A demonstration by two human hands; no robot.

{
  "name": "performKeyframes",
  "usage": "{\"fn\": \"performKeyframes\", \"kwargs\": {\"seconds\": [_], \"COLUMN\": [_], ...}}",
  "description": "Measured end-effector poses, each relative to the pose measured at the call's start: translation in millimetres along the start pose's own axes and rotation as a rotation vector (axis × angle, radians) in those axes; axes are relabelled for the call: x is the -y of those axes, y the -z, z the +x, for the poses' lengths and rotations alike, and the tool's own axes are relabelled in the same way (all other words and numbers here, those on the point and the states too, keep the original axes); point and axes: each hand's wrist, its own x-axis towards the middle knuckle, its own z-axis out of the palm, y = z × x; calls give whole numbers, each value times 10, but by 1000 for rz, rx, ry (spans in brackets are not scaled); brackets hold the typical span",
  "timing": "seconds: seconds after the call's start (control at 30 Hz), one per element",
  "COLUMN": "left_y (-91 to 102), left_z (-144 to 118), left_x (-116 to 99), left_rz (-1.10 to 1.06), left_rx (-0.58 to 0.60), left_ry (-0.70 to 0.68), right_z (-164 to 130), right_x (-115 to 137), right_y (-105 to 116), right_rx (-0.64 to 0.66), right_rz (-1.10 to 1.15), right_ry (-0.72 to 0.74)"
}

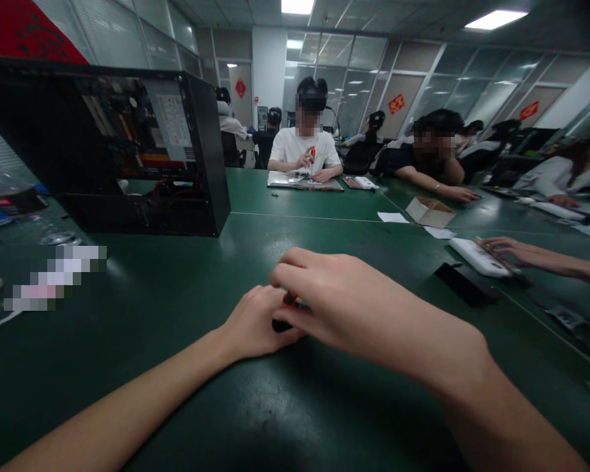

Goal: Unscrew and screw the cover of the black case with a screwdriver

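My left hand (255, 322) rests on the green table (187, 400), its fingers curled round a small black object (280, 326) that is mostly hidden. Over it arches my right hand (349, 301), with fingers bent and closed on a red-and-black piece (291, 299) that looks like part of a screwdriver handle. Both hands meet at the middle of the view, and the right fingers cover most of what lies between them. The tip of the tool cannot be seen.
An opened black computer case (201, 157) stands at the left, beside a plastic bottle (14, 196). A small box (430, 213), a white device (476, 257) and a black block (465, 283) lie at the right, near a co-worker's hand (511, 248). Another person (305, 147) sits opposite.
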Motion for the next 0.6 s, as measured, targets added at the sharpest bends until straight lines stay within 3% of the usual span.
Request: {"fn": "performKeyframes", "kwargs": {"seconds": [0.07, 0.23, 0.4, 0.6], "left_y": [-16, -41, 23, 14], "left_z": [1, -14, -25, -48], "left_x": [9, 14, 16, 45], "left_rz": [28, 117, 164, 161], "left_rx": [-25, -67, -59, -79], "left_ry": [-13, -20, -97, -150], "right_z": [14, -9, -17, 4], "right_x": [-8, 1, 14, 26], "right_y": [-5, 14, 15, 17], "right_rx": [-11, 16, -6, 39], "right_rz": [-34, 103, -11, 104], "right_ry": [-31, 95, 0, 66]}}
